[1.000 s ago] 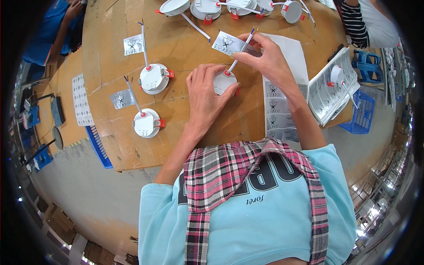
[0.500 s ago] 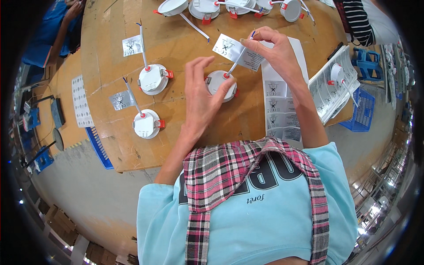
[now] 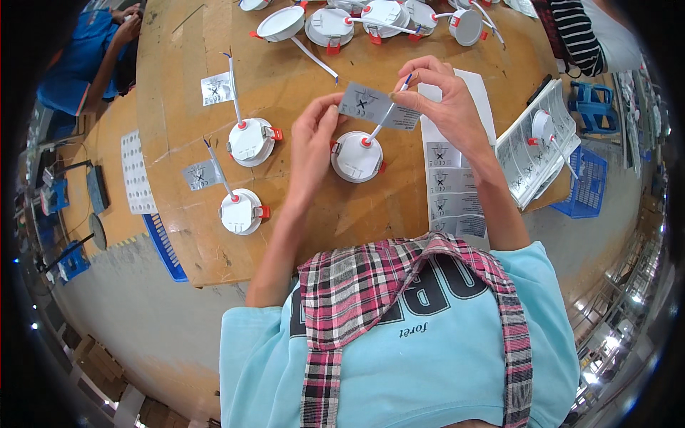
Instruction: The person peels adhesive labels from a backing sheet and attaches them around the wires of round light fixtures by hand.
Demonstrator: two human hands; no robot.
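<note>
Hands [image 3: 448,98] pinching flat silvery label [image 3: 362,104] against slim white cable [image 3: 379,124], smooth disc-shaped lamp [image 3: 357,160], scuffed brown tabletop [image 3: 382,207]

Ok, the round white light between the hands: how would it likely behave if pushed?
The light would probably slide, not roll, since it seems to lie flat on the table. A red clip might snag, as it juts past the rim. A tug on the cable could tip it, since that joins near one edge.

A head-worn fisheye (edges bending) looks down from close above the table [image 3: 285,85]
</note>
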